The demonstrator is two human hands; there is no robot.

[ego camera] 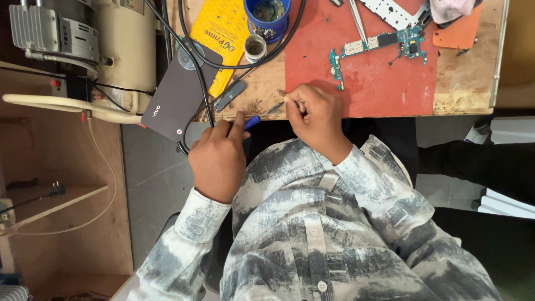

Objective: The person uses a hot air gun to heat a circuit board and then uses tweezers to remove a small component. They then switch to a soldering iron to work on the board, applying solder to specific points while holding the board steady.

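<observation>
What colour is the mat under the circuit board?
Red mat, clearest in the head view.

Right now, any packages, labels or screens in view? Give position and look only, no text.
Yellow flat package: top of the workbench, left of the red mat, rectangular, dark print.
Dark phone: overhanging the bench's left edge, back side up, grey-brown rounded rectangle with small pale print; its screen is not visible.
Small round pot: beside the yellow package, pale label band around it.
No lit screens or signs.
</observation>
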